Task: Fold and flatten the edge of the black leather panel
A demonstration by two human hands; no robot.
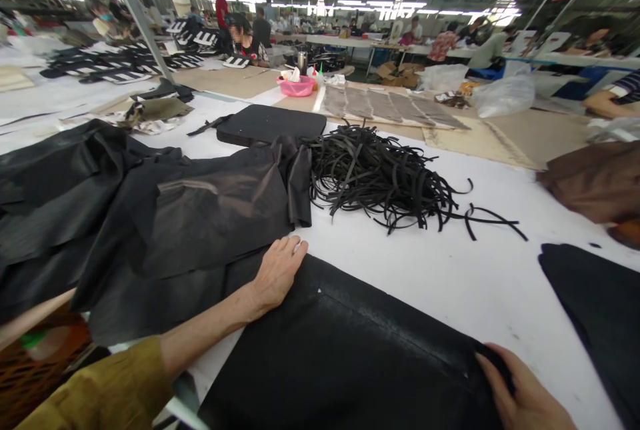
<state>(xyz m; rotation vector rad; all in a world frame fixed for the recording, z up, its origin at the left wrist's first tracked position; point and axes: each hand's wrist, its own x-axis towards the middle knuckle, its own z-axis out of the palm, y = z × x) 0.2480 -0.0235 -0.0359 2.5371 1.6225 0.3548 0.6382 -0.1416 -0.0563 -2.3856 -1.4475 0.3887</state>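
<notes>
A large black sheet of leather-like material [370, 350] lies in front of me, with a pale, chalky line running near its far edge. At its far left corner, my left hand [280, 271] is closed with the fingers bent over the edge. My right hand [525, 387] grips the right end, where the sheet curls up between thumb and fingers. Just beyond my left hand lie crumpled black leather-like pieces [215, 217]. A heap of thin black strips [380, 177] rests on the white table [425, 267] farther out.
More black pieces [600, 323] lie at the right, below a brown bundle [595, 177]. A black padded panel [273, 125] and a pink basket [297, 87] are farther back. An orange crate [45, 357] stands at the lower left. Several people work in the background.
</notes>
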